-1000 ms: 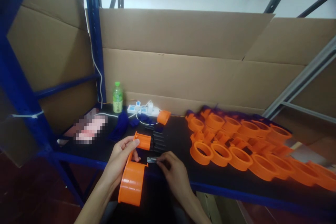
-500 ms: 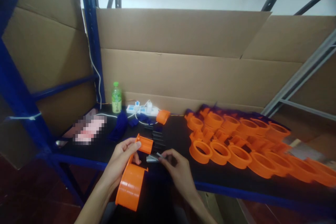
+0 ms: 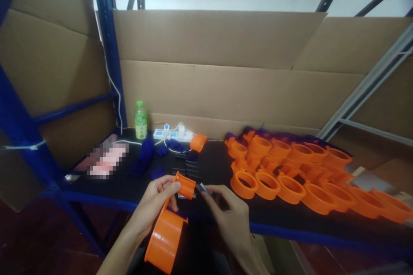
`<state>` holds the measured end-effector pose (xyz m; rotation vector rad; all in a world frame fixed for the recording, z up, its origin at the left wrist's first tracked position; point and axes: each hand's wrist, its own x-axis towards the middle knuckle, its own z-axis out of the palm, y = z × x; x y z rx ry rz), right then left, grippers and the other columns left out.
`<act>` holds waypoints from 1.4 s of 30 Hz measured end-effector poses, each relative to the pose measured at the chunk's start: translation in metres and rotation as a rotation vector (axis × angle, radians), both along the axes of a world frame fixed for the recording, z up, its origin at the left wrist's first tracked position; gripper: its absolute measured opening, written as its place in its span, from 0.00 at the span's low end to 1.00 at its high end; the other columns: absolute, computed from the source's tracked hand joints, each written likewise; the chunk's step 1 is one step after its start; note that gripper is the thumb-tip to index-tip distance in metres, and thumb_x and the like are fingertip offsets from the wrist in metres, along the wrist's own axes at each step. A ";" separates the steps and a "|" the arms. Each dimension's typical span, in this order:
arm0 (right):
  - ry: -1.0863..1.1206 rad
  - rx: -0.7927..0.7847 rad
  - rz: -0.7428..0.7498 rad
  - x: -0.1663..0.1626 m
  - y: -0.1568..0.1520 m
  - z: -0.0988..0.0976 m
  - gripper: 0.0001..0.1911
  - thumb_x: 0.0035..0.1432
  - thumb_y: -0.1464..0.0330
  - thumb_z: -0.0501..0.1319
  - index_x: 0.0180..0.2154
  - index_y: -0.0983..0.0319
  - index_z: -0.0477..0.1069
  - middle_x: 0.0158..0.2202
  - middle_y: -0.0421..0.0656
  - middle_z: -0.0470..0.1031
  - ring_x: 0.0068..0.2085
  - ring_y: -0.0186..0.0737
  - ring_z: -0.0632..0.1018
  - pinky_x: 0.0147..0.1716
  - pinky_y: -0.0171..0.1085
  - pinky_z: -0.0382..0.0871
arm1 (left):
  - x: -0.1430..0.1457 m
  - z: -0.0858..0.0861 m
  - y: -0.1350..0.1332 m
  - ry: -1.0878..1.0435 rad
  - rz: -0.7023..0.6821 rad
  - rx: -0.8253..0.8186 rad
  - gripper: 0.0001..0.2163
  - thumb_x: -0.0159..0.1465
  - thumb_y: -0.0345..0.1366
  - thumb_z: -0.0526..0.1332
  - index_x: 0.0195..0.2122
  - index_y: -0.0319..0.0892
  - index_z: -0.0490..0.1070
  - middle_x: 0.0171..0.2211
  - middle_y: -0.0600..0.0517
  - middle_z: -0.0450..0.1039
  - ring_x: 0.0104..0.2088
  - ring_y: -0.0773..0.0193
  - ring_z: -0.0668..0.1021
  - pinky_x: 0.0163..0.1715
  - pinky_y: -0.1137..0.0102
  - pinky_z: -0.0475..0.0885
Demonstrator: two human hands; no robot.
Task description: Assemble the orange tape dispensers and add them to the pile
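My left hand [image 3: 154, 204] grips an orange plastic part [image 3: 169, 225] made of a large cylinder and a smaller tube at its top, held tilted over the front edge of the black bench [image 3: 219, 172]. My right hand [image 3: 230, 217] pinches a small grey metal piece [image 3: 202, 187] right beside the open end of the smaller tube. A short stack of dark flat strips [image 3: 190, 167] lies on the bench just behind the hands.
Several orange ring-shaped parts [image 3: 300, 176] cover the right half of the bench. At the back left stand a green bottle [image 3: 140, 120], a white power strip [image 3: 171, 135], a loose orange cap [image 3: 198, 142] and blue plastic pieces [image 3: 143, 157]. Cardboard sheets wall the back; blue rack posts stand left.
My right hand has lifted the grey piece up toward the smaller tube's opening. My left hand has tilted the orange part slightly and shifted it right. The view drifted.
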<state>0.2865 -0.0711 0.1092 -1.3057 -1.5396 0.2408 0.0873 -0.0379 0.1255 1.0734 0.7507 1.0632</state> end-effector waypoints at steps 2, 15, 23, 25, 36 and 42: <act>-0.029 0.008 -0.006 -0.001 -0.002 0.001 0.12 0.59 0.59 0.64 0.36 0.60 0.79 0.28 0.41 0.77 0.25 0.35 0.71 0.25 0.34 0.66 | 0.001 -0.003 0.002 0.006 0.007 -0.006 0.17 0.58 0.44 0.68 0.42 0.37 0.78 0.22 0.50 0.77 0.18 0.69 0.71 0.24 0.76 0.67; 0.014 -0.025 -0.012 0.000 -0.007 0.004 0.11 0.58 0.59 0.65 0.37 0.59 0.81 0.32 0.42 0.81 0.28 0.37 0.76 0.28 0.34 0.70 | -0.002 -0.004 -0.002 0.072 0.025 0.066 0.17 0.58 0.43 0.68 0.45 0.40 0.76 0.27 0.51 0.77 0.17 0.71 0.72 0.21 0.75 0.65; -0.015 0.071 0.016 -0.001 -0.015 0.012 0.08 0.59 0.62 0.65 0.35 0.59 0.80 0.32 0.43 0.80 0.30 0.38 0.77 0.30 0.35 0.72 | -0.001 -0.001 -0.007 0.076 0.001 0.084 0.18 0.57 0.42 0.69 0.47 0.40 0.76 0.23 0.54 0.72 0.16 0.70 0.71 0.18 0.75 0.66; -0.030 0.112 0.057 0.000 -0.015 0.014 0.06 0.59 0.64 0.65 0.34 0.59 0.79 0.33 0.43 0.80 0.33 0.39 0.79 0.34 0.35 0.73 | -0.001 -0.002 -0.007 0.076 -0.004 0.088 0.17 0.57 0.42 0.69 0.46 0.41 0.76 0.22 0.55 0.71 0.16 0.70 0.71 0.18 0.76 0.66; -0.079 -0.034 0.140 0.012 -0.021 0.026 0.11 0.59 0.60 0.64 0.32 0.60 0.77 0.29 0.43 0.77 0.28 0.37 0.74 0.27 0.34 0.68 | -0.005 0.005 -0.012 0.104 -0.112 0.116 0.17 0.59 0.41 0.68 0.48 0.41 0.76 0.32 0.49 0.78 0.18 0.72 0.71 0.19 0.76 0.70; -0.156 -0.105 0.141 0.016 -0.023 0.031 0.12 0.60 0.59 0.63 0.31 0.60 0.75 0.28 0.41 0.76 0.27 0.36 0.72 0.25 0.33 0.66 | -0.005 0.006 -0.013 0.137 -0.139 0.111 0.18 0.59 0.41 0.68 0.48 0.40 0.76 0.30 0.49 0.77 0.21 0.71 0.71 0.20 0.77 0.71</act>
